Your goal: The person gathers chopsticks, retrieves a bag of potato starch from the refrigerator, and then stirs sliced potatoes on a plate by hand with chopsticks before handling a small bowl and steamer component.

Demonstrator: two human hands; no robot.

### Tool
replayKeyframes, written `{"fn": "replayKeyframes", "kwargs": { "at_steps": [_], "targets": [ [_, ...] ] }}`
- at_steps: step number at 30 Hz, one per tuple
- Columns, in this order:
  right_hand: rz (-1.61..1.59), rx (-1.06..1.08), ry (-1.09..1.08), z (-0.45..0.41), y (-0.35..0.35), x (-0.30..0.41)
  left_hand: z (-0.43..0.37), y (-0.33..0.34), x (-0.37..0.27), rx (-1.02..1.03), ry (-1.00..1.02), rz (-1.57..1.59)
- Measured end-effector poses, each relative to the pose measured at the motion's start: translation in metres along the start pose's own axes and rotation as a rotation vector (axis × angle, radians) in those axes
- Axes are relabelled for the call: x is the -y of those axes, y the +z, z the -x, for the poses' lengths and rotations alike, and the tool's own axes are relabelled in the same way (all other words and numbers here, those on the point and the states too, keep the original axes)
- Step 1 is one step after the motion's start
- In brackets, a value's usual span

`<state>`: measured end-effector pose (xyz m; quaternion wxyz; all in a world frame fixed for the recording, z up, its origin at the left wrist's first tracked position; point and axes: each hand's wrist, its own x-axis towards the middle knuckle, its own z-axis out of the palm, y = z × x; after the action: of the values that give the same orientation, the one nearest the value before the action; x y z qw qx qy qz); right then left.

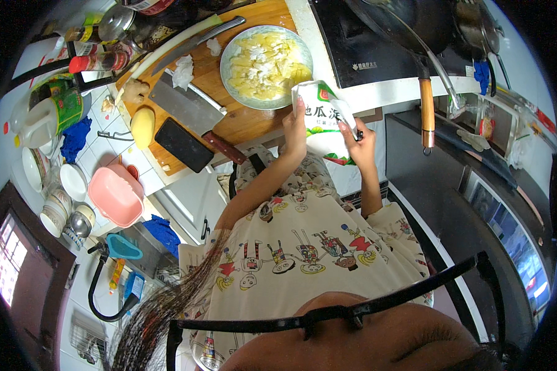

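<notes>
Between my two hands is a white plastic packet [324, 134] with green print and writing, tilted beside the plate's near edge. My left hand [297, 132] grips its left side, and my right hand [363, 144] grips its right side near the folded top. A small dark item [359, 135] shows at my right fingers; I cannot tell what it is. The round pale-green plate [226, 86] holds yellow sliced pieces, seemingly potato [243, 60], with white powder [265, 69] in patches on top. Under the plate lies a wooden cutting board [248, 125].
A cleaver [185, 104], its handle jutting past the board's edge, lies by a kitchen knife [181, 51], a phone [184, 144], a peeled potato [143, 127] and ginger [135, 91]. A wok handle [427, 111] overhangs the counter at right. A pink basin [116, 195] stands at left.
</notes>
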<state>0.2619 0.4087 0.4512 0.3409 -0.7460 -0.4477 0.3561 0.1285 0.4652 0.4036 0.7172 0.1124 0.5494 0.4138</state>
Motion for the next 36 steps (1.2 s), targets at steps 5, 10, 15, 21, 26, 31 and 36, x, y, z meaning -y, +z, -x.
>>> {"fn": "replayKeyframes", "kwargs": {
  "at_steps": [5,10,15,21,26,31,36],
  "targets": [
    [0.072,-0.025,-0.034,-0.01,-0.002,0.002,-0.011,0.002,0.008,0.021,-0.035,-0.099],
    [0.124,-0.018,0.005,-0.011,-0.003,0.0,-0.012,0.009,0.001,0.005,-0.056,-0.042],
    [0.065,-0.03,-0.144,-0.01,0.002,0.001,-0.011,0.002,0.007,-0.05,0.006,-0.032],
    [0.11,0.171,-0.161,-0.01,0.022,0.014,-0.006,-0.035,0.009,-0.129,0.049,0.118],
    [0.074,0.145,-0.308,-0.014,0.045,0.017,-0.016,-0.049,0.004,-0.222,0.124,0.231],
    [0.169,0.181,-0.345,-0.015,0.05,0.036,-0.013,-0.051,-0.01,-0.205,0.15,0.286],
    [0.145,0.2,-0.243,-0.015,0.056,0.035,-0.02,-0.059,-0.012,-0.216,0.143,0.25]
  ]
}}
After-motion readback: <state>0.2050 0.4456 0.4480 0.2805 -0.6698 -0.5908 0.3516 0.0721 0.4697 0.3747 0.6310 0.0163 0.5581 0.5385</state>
